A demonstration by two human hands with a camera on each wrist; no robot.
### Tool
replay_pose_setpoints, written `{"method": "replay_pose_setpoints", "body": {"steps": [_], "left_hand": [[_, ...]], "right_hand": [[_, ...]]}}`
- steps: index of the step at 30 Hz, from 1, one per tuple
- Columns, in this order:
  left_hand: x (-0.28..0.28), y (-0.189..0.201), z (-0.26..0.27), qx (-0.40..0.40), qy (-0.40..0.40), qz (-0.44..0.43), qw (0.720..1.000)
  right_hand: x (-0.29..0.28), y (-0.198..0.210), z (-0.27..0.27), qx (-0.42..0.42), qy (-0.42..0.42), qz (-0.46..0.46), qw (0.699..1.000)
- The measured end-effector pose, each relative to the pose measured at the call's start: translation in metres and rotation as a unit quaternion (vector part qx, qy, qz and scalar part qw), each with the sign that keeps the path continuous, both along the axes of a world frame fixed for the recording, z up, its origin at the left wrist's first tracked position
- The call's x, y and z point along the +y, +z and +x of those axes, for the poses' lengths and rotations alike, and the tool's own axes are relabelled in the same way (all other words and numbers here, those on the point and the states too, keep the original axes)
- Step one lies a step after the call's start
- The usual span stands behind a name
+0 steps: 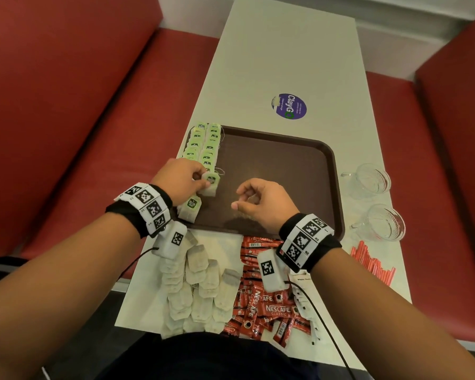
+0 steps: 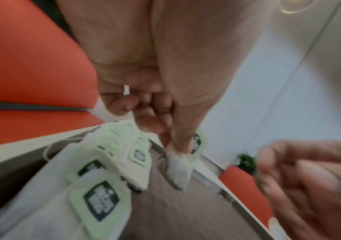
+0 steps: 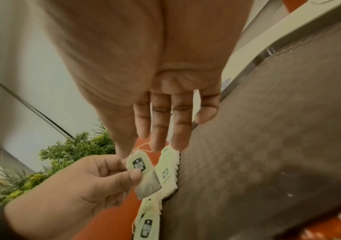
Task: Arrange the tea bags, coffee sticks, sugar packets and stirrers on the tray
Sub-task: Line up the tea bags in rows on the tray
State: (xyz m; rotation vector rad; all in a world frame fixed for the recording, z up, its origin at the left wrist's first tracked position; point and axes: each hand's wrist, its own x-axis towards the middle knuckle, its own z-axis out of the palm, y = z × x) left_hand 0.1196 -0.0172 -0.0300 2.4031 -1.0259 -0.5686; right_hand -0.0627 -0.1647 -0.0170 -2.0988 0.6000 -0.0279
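**A:** What have you got hold of?

**B:** Your left hand (image 1: 182, 179) pinches one white paper tea bag with a pale green tag (image 1: 210, 182) between thumb and fingertips. The left wrist view shows the bag (image 2: 178, 170) hanging from that pinch, clear of the tray floor. It sits at the near end of the inner row.

**A:** And the rows themselves?

**B:** Two rows of green-tagged tea bags (image 1: 206, 145) run along the left side of the dark brown plastic tray (image 1: 332, 171), overlapping one another like shingles. One more tagged bag (image 1: 191, 208) lies near the tray's front left corner, just below your left wrist.

**A:** My other hand?

**B:** Your right hand (image 1: 261, 204) hovers over the middle of the tray with nothing in it. In the right wrist view its fingers (image 3: 161, 123) reach loosely toward the held bag (image 3: 142, 172), close to it; whether a fingertip touches the string I cannot tell.

**A:** What's off the tray?

**B:** On the white table (image 1: 274, 50), in front of the tray, lies a heap of untagged-looking white tea bags (image 1: 198, 286), and beside it a pile of red coffee sticks (image 1: 261, 305). White sugar packets (image 1: 302, 286) peek from under your right wrist. Red stirrers (image 1: 373, 261) lie to the right, with two clear glass cups (image 1: 379, 198) beyond them. A round purple sticker (image 1: 290, 106) sits past the tray.
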Motion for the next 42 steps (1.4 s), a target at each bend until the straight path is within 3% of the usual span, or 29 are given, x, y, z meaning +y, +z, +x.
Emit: {"method": "replay_pose_setpoints", "body": {"steps": [5, 9, 14, 18, 24, 29, 32, 37, 42], "left_hand": [[-0.010, -0.025, 0.022, 0.039, 0.081, 0.014, 0.996], [-0.020, -0.037, 0.025, 0.038, 0.098, 0.020, 0.994], [-0.025, -0.035, 0.023, -0.022, 0.107, 0.072, 0.991], [-0.035, -0.025, 0.012, -0.074, 0.064, 0.088, 0.991], [-0.043, -0.022, 0.011, -0.074, 0.012, 0.174, 0.982], [-0.031, -0.006, 0.003, -0.082, -0.001, 0.122, 0.989], [-0.010, 0.010, -0.014, -0.069, -0.060, 0.079, 0.993], [0.040, 0.017, -0.044, -0.014, -0.224, 0.150, 0.963], [0.071, -0.001, -0.070, -0.051, -0.283, 0.196, 0.937]], "right_hand": [[0.007, -0.003, -0.010, 0.130, 0.108, -0.036, 0.985], [0.017, -0.007, -0.016, 0.163, 0.153, -0.067, 0.972], [0.025, -0.009, -0.023, 0.186, 0.185, -0.091, 0.961], [0.031, -0.009, -0.029, 0.210, 0.211, -0.108, 0.948], [0.045, -0.013, -0.033, 0.257, 0.261, -0.152, 0.918], [0.055, -0.018, -0.036, 0.275, 0.307, -0.169, 0.895], [0.063, -0.020, -0.037, 0.277, 0.330, -0.189, 0.883], [0.070, -0.027, -0.035, 0.267, 0.341, -0.222, 0.874], [0.068, -0.029, -0.029, 0.268, 0.330, -0.223, 0.877]]}}
